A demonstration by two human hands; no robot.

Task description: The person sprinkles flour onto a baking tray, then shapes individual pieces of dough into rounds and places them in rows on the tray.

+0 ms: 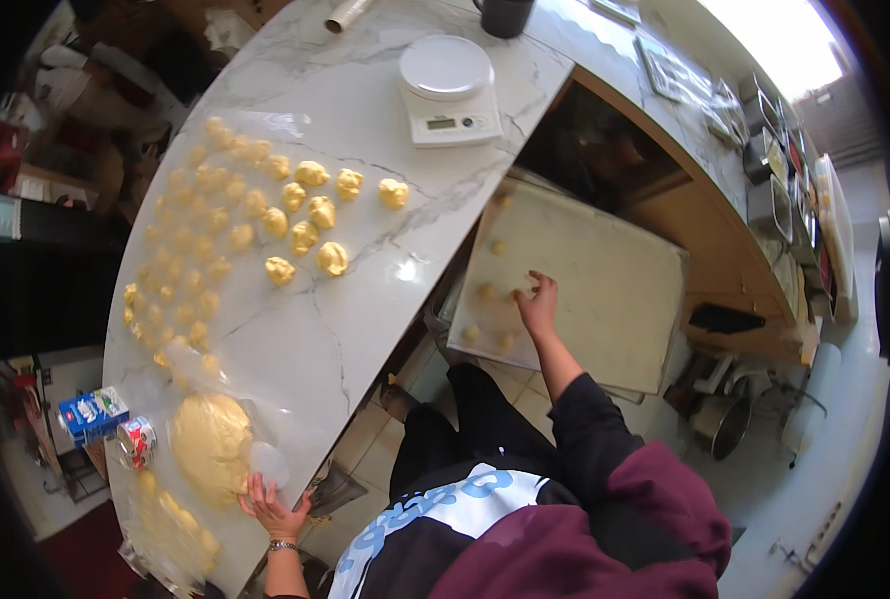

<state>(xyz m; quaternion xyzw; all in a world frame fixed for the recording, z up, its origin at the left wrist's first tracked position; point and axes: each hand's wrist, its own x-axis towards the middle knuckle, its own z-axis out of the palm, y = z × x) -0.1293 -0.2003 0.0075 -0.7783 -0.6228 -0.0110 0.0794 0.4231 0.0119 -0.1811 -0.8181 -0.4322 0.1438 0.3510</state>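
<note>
Far left, at counter's edge: blue-and-white carton (93,415), then small can (137,442) just beside. Right of those, below can: wrapped yellow pieces (178,524) under clear plastic. Further up: many yellow dough pieces (205,215) in a wide patch, blurred by clear film over the top. Next, near counter's front edge: large yellow dough mass (208,449), partly under plastic. Against its right side: whitish flat piece (269,464), rounded, kind unclear. Left hand (273,511) right there, fingers loosely spread at dough mass and flat piece, thumb out to the side; can't tell if pinching either. Mid-counter: loose dough lumps (306,237), uncovered, rough-shaped. Then white kitchen scale (449,92), pan bare. Right of counter edge: small dough balls (487,291), sparse, on left part of pale-lined tray (604,299). Right hand (538,304) over tray, fingers curled mostly closed, close to one ball; can't tell if touching or holding. Far right: metal pot (722,424), below and beyond tray.
</note>
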